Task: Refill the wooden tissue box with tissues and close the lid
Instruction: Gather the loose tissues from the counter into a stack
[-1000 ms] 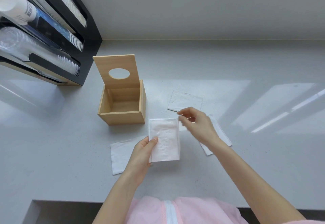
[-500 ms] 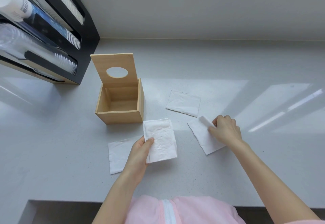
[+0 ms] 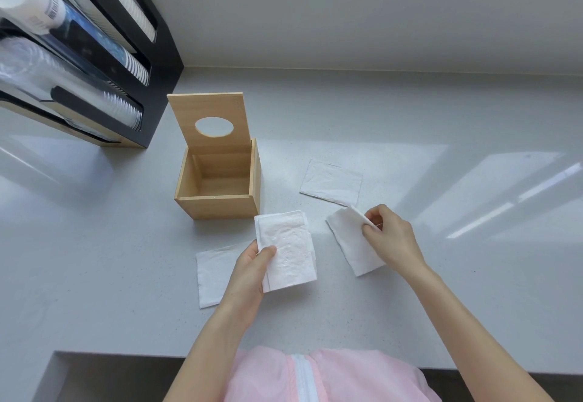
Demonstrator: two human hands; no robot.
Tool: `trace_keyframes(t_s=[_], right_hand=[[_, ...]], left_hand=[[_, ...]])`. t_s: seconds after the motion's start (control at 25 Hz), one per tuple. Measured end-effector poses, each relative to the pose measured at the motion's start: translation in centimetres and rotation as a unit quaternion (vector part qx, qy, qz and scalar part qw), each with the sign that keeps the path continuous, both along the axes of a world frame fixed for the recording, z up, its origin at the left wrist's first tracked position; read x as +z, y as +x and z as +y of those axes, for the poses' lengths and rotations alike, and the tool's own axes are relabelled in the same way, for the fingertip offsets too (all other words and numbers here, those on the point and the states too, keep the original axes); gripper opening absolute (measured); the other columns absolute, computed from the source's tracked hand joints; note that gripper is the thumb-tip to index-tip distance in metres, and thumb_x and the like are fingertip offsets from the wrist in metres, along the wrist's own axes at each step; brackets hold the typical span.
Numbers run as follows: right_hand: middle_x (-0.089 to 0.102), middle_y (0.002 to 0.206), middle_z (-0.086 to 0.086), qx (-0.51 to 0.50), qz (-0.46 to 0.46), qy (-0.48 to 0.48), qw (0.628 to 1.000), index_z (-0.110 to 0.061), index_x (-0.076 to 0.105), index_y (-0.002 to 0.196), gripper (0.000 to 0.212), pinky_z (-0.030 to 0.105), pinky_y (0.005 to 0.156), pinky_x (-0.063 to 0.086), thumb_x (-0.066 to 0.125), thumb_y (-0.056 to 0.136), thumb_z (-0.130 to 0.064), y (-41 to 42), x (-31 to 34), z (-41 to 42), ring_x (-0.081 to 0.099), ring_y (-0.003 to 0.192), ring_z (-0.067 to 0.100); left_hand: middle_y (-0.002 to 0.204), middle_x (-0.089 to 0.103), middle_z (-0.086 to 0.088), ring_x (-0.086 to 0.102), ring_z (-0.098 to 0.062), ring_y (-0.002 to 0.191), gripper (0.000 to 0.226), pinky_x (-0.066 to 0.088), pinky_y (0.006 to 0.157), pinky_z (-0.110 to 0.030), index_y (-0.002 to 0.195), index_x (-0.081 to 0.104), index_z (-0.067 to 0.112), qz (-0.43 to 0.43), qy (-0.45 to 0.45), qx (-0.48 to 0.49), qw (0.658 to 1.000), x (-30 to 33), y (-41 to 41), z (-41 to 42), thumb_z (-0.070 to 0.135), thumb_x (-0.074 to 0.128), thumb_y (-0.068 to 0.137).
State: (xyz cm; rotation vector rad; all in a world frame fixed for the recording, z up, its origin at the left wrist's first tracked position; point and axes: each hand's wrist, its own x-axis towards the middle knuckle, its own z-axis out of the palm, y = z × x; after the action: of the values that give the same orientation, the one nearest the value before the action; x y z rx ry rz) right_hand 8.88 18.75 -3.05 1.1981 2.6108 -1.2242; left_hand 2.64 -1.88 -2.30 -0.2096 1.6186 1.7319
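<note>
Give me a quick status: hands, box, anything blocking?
Left hand holds tissue stack. Right hand pinching tissue off counter. Wooden box empty, lid up. Nothing blocking.

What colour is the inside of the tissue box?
Plain light wood, same as the outside; the tissue box is empty in the head view.

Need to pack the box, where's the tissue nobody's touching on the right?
In the head view, it lies flat on the counter, right of the wooden box, just beyond the right hand.

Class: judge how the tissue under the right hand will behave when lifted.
The tissue will probably flop: its pinched corner already curls up under the right hand. It looks thin and light, so it likely drifts or slides easily on the smooth counter.
</note>
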Motion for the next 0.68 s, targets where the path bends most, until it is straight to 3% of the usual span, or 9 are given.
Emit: trace_keyframes(t_s=[0.16,0.28,0.36,0.44,0.56,0.68], right_hand=[[0.064,0.092,-0.001,0.001,0.102,-0.185,0.977,-0.018,0.061,0.095,0.015,0.022,0.068,0.044,0.052,0.088,-0.009,-0.5,2.7,-0.8,0.058,0.087,0.016],[0.066,0.094,0.002,0.020,0.197,-0.425,0.883,-0.008,0.060,0.105,0.019,0.026,0.074,0.052,0.051,0.088,-0.004,-0.7,4.7,-1.6,0.063,0.087,0.018],[0.068,0.090,0.002,0.052,0.199,-0.501,0.841,-0.005,0.059,0.107,0.022,0.024,0.070,0.054,0.051,0.087,-0.003,-1.1,5.5,-3.0,0.066,0.081,0.016],[0.068,0.085,-0.001,0.063,0.167,-0.474,0.862,-0.009,0.060,0.101,0.018,0.024,0.071,0.052,0.050,0.089,0.001,-1.2,5.2,-4.5,0.065,0.077,0.014],[0.064,0.095,0.000,0.096,0.073,-0.314,0.942,-0.014,0.058,0.101,0.017,0.027,0.077,0.044,0.052,0.087,-0.006,-1.6,3.8,-7.2,0.060,0.086,0.016],[0.061,0.098,-0.002,0.087,0.052,-0.236,0.966,-0.018,0.056,0.101,0.017,0.022,0.067,0.042,0.053,0.085,-0.012,-1.9,3.1,-9.1,0.058,0.086,0.015]], left_hand=[[0.092,0.069,0.003,0.065,-0.012,0.083,0.026,0.050,0.072,-0.028,0.093,0.063,0.020,-0.003,0.002,-0.002,1.000,-0.1,-0.1,0.0,0.009,0.040,0.096],[0.096,0.070,-0.001,0.067,-0.013,0.081,0.026,0.051,0.071,-0.028,0.096,0.065,0.017,-0.012,0.003,-0.007,1.000,-0.2,0.1,0.2,0.009,0.040,0.095],[0.098,0.071,-0.003,0.067,-0.015,0.083,0.027,0.052,0.071,-0.028,0.099,0.065,0.015,-0.025,0.015,0.004,1.000,-0.1,0.3,-0.2,0.010,0.039,0.095],[0.103,0.071,-0.007,0.068,-0.016,0.084,0.028,0.052,0.070,-0.027,0.106,0.066,0.011,-0.018,0.023,-0.006,1.000,0.1,0.3,-0.3,0.013,0.040,0.095],[0.111,0.068,-0.015,0.065,-0.021,0.094,0.032,0.050,0.075,-0.032,0.113,0.064,0.005,-0.016,0.028,-0.006,0.999,0.6,0.4,-1.2,0.017,0.041,0.094],[0.115,0.067,-0.017,0.064,-0.024,0.099,0.036,0.049,0.082,-0.036,0.113,0.064,0.006,-0.023,0.030,0.003,0.999,0.9,0.4,-2.4,0.020,0.035,0.096]])
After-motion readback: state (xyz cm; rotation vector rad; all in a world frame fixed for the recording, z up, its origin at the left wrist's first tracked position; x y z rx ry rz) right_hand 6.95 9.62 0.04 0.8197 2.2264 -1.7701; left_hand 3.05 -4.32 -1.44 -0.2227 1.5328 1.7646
